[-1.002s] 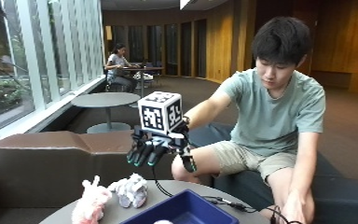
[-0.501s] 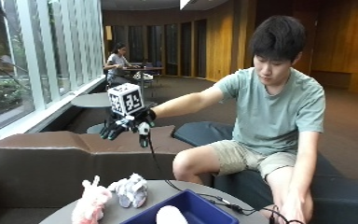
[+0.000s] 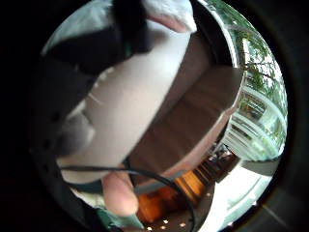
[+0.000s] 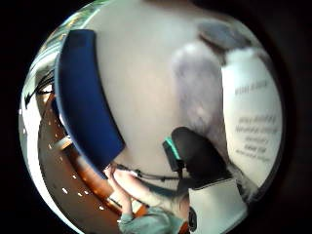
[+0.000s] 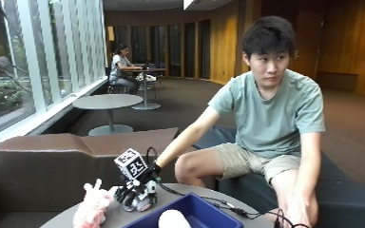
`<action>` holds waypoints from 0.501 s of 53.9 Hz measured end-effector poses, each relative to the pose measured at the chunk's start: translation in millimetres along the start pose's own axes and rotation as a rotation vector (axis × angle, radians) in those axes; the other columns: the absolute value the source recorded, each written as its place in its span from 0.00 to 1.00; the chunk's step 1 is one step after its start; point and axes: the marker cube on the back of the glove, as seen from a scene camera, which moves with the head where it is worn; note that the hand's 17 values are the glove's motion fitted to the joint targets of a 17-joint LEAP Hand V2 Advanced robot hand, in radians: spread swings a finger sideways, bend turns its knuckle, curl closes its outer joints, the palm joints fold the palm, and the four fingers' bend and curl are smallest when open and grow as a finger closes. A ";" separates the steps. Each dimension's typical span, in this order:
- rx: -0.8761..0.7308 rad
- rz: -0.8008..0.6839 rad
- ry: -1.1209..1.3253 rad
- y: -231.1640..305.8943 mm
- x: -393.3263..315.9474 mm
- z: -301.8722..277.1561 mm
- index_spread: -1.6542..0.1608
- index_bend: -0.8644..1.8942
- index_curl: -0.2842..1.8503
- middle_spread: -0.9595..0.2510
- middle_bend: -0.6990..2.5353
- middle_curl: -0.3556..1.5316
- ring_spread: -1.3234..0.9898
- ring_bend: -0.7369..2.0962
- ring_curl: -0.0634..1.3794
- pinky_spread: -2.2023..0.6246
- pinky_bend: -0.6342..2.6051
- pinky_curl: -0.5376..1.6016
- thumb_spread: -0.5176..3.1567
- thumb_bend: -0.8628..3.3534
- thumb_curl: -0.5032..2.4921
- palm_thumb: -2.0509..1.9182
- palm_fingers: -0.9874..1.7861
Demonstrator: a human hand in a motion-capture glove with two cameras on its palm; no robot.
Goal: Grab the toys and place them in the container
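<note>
I've got the gloved right hand point(image 5: 134, 190) down on the round tabletop point(image 5: 116, 216), just beside the blue container point(image 5: 201, 216) on its window side. Fingers point(image 5: 122, 194) are curled down around a grey-and-white plush toy point(image 5: 146, 203); it sits on the tabletop, touching the hand. In the little-finger palm view that toy point(image 3: 130, 101) fills most of the frame, pale body w/ a dark patch, so it's close against the palm; a bare fingertip shows at the edge. Thumb-side view shows grey fur point(image 4: 195, 92) w/ a white printed tag point(image 4: 253, 117), and the container's blue wall point(image 4: 83, 97) on the tabletop nearby. 1 pink plush toy point(image 5: 91, 209) stands upright farther from the container than the hand, apart from it. 1 white rounded toy point(image 5: 173, 219) lies inside the container. The person sits on a dark bench behind the tabletop, right arm stretched down to the toy.
</note>
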 end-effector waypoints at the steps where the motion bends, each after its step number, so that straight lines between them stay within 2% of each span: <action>1: 0.000 -0.001 0.000 -1.3 -2.0 0.5 0.76 0.37 0.24 0.77 0.24 0.32 0.59 0.31 0.26 0.80 0.54 0.44 0.47 0.21 0.30 0.54 0.28; 7: -0.009 -0.001 0.052 -3.6 -1.5 7.9 0.75 0.40 0.26 0.75 0.26 0.32 0.59 0.31 0.25 0.80 0.54 0.44 0.48 0.21 0.30 0.56 0.34; 10: 0.011 -0.006 0.027 -4.5 0.6 9.7 0.75 0.42 0.27 0.73 0.29 0.34 0.58 0.34 0.25 0.79 0.51 0.43 0.49 0.22 0.30 0.58 0.41; 11: 0.022 -0.009 0.015 -5.1 1.1 10.0 0.75 0.42 0.27 0.73 0.28 0.33 0.58 0.33 0.24 0.79 0.51 0.42 0.49 0.22 0.30 0.58 0.40; 13: 0.049 -0.016 -0.010 -6.3 1.6 10.5 0.75 0.43 0.28 0.72 0.31 0.35 0.56 0.36 0.26 0.77 0.49 0.41 0.49 0.23 0.31 0.60 0.47; 18: 0.110 -0.019 -0.067 -7.0 1.9 14.8 0.76 0.45 0.29 0.66 0.35 0.38 0.52 0.39 0.27 0.75 0.46 0.39 0.50 0.24 0.32 0.63 0.56; 21: 0.137 -0.001 -0.079 -6.6 1.1 17.8 0.76 0.46 0.31 0.62 0.37 0.40 0.49 0.45 0.31 0.73 0.45 0.40 0.48 0.25 0.34 0.66 0.62; 27: 0.112 0.031 -0.060 -2.5 -6.3 13.1 0.76 0.50 0.34 0.58 0.41 0.44 0.44 0.47 0.35 0.70 0.45 0.40 0.44 0.25 0.37 0.68 0.66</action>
